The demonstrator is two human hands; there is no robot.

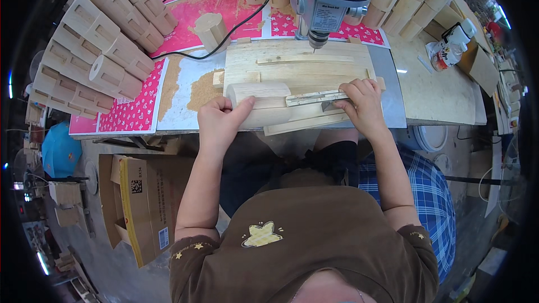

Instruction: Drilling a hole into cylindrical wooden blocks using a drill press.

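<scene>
A pale wooden cylinder (269,113) lies on its side at the near edge of a wooden board jig (320,67). My left hand (220,123) grips the cylinder's left end, thumb along its top. Pinched in my right hand (364,104) is a narrow pale strip with dark marks (314,97), its left end against the cylinder. A small grey metal piece (327,105) shows beneath the strip by my right fingertips; how it is attached cannot be seen. Over the board's far edge hangs a bench drill (328,14), its bit pointing down.
Stacked wooden blocks with rectangular slots (92,45) fill the bench's left side. A lone block (210,31) stands behind the board, beside a black cable (247,22). More blocks (412,0) and white bottles (452,45) are at right. A cardboard box (149,202) sits below, left.
</scene>
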